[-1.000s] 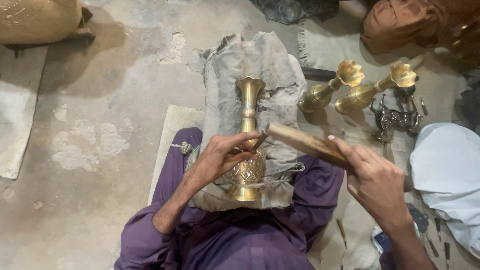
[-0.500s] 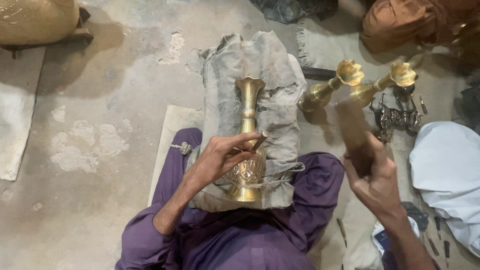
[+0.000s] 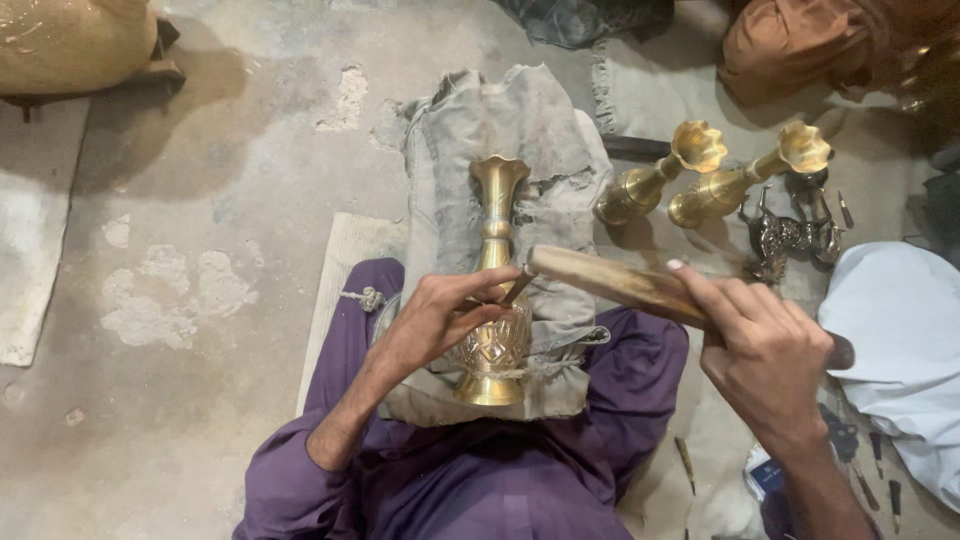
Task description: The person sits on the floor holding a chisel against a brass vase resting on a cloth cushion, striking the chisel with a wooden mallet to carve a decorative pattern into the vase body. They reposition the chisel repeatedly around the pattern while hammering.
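Floor: bare grey concrete (image 3: 230,230), patched and stained, seen from above; a pale mat (image 3: 345,260) lies under the seated person.
Room edge: a tan sack (image 3: 70,40) at the top left, a brown bundle (image 3: 800,45) at the top right, white cloth (image 3: 900,340) at the right.
Nearby: two brass vases (image 3: 700,180) lie tilted side by side to the right of the work, flared mouths up and to the right; a small dark metal figure (image 3: 790,235) sits just beside them. Small tools (image 3: 685,465) lie scattered by the right knee.
In the way: the left hand covers part of the vase's belly, and the mallet crosses over the cloth beside it.
Vase (image 3: 495,300): brass, lying on a grey cloth (image 3: 520,140) over the lap, between purple trouser legs (image 3: 640,370).
Axis: long axis runs straight away from the person, foot towards the body, flared mouth far.
Left hand (image 3: 440,320): fingers closed round a thin chisel (image 3: 518,287) (tip on the vase's shoulder), palm resting on the belly.
Right hand (image 3: 770,350): wrapped firmly round a wooden mallet (image 3: 610,282), its head close to the chisel's top; whether they touch, I cannot tell.
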`<action>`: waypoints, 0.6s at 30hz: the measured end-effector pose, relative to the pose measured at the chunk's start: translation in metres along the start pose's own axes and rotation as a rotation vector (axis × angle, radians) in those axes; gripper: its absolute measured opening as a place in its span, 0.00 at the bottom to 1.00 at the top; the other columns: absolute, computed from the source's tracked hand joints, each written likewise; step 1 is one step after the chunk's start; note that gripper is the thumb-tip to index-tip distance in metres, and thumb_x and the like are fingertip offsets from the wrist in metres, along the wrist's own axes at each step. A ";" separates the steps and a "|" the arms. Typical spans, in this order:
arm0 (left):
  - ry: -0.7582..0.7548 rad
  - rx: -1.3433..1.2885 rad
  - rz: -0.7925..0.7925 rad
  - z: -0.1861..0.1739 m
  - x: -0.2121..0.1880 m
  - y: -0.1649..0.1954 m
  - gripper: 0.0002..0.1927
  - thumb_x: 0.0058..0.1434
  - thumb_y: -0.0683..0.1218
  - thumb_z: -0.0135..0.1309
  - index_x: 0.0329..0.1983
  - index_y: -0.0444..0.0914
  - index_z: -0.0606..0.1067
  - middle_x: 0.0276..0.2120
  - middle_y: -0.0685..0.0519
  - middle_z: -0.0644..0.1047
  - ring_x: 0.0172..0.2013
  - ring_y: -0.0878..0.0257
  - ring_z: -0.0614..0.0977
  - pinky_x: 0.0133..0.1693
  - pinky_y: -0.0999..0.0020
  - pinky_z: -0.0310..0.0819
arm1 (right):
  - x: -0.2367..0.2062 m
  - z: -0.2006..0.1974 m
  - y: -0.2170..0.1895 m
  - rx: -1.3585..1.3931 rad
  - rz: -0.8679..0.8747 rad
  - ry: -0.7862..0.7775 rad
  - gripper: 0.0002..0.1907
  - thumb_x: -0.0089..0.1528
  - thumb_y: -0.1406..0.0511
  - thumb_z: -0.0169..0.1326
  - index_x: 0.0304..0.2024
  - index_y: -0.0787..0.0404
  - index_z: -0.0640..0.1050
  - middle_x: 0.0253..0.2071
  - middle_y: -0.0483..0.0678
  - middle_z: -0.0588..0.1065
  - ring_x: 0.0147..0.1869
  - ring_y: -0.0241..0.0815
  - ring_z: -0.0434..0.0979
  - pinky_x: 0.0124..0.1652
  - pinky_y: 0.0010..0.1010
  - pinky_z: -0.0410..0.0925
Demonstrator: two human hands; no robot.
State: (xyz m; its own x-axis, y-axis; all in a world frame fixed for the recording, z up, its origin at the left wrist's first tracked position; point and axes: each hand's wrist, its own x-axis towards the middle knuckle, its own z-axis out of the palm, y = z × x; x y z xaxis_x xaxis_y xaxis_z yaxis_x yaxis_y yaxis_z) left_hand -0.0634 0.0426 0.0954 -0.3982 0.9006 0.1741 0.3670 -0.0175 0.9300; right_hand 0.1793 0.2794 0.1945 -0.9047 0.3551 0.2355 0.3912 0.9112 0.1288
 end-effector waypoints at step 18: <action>0.011 -0.003 0.088 -0.003 -0.001 0.000 0.26 0.63 0.43 0.60 0.66 0.45 0.72 0.45 0.49 0.85 0.44 0.61 0.89 0.43 0.64 0.87 | -0.016 0.006 -0.008 0.596 0.304 -0.083 0.41 0.51 0.75 0.57 0.67 0.48 0.70 0.39 0.48 0.78 0.34 0.40 0.81 0.36 0.34 0.73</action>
State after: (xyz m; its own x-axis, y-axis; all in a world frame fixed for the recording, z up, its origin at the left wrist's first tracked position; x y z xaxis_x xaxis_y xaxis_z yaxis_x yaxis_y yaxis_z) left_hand -0.0658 0.0407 0.0967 -0.3738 0.8906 0.2592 0.3990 -0.0979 0.9117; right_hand 0.1897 0.2679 0.1842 -0.7886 0.6068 0.0993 0.4916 0.7193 -0.4909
